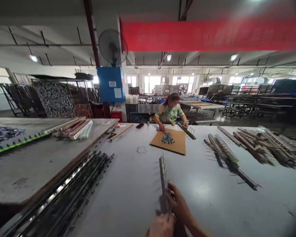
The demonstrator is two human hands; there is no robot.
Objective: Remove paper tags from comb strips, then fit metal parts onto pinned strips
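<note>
A narrow grey bar (162, 171) with thin upright metal pins along its right side lies on the white table, pointing away from me. At its near end, my left hand (162, 225) is closed around it at the bottom edge of the view, blurred by motion. My right hand (179, 202) is just ahead, at the bar's right side. Its fingers are bent together against the row of pins, and whatever sits between the fingertips is hidden. Farther off, a pile of small metallic pieces (168, 138) rests on a brown cardboard sheet (155, 144).
Across the table a person (169, 110) reaches to the pile and holds another pinned bar (187, 131). Long dark strips (71, 191) lie at left. Several pinned bars (222, 149) lie at right. A side table (22, 177) adjoins on the left.
</note>
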